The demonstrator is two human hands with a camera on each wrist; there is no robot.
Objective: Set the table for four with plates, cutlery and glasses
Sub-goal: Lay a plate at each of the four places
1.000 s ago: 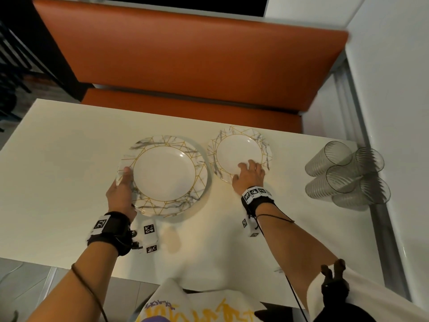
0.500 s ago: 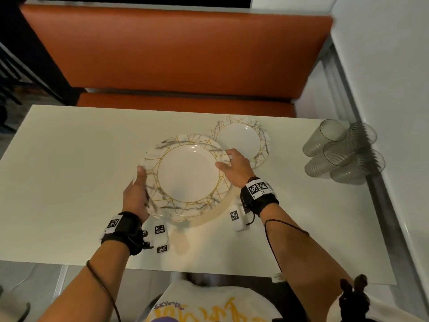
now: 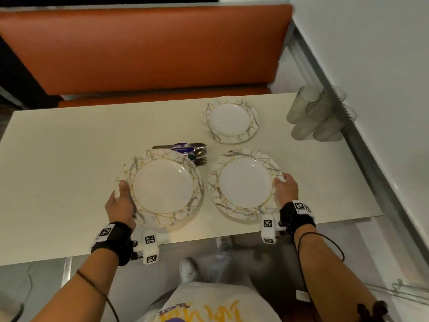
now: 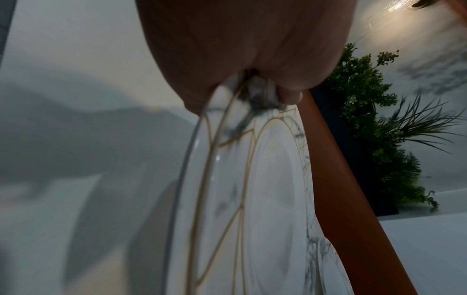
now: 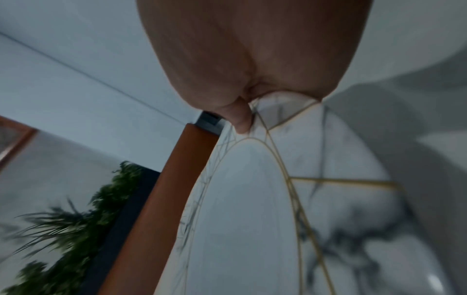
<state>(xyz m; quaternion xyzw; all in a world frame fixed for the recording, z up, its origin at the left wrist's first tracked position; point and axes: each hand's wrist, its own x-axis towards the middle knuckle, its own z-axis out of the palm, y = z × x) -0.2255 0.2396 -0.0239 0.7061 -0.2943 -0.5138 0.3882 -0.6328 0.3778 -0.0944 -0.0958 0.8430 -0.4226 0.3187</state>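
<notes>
Two large marble-and-gold plates are side by side at the near edge of the white table (image 3: 69, 170). My left hand (image 3: 119, 190) grips the left rim of the left plate (image 3: 162, 189), thumb on top; the left wrist view shows that plate (image 4: 265, 199) from its edge. My right hand (image 3: 282, 182) grips the right rim of the right plate (image 3: 246, 184), thumb on the rim of the plate (image 5: 252, 209). Behind them lies a stack of small plates (image 3: 232, 119). Cutlery (image 3: 190, 152) peeks out behind the left plate. Clear glasses (image 3: 320, 112) stand at the far right.
An orange bench (image 3: 139, 49) runs along the far side of the table. A white wall (image 3: 383, 89) and a metal rail close the right side beside the glasses. A green plant (image 4: 374, 129) shows in the wrist views. My legs are below the near edge.
Both hands were on one pile of large plates. Now the right hand has drawn one plate off to the right, the left holds the other, and the cutlery shows behind.
</notes>
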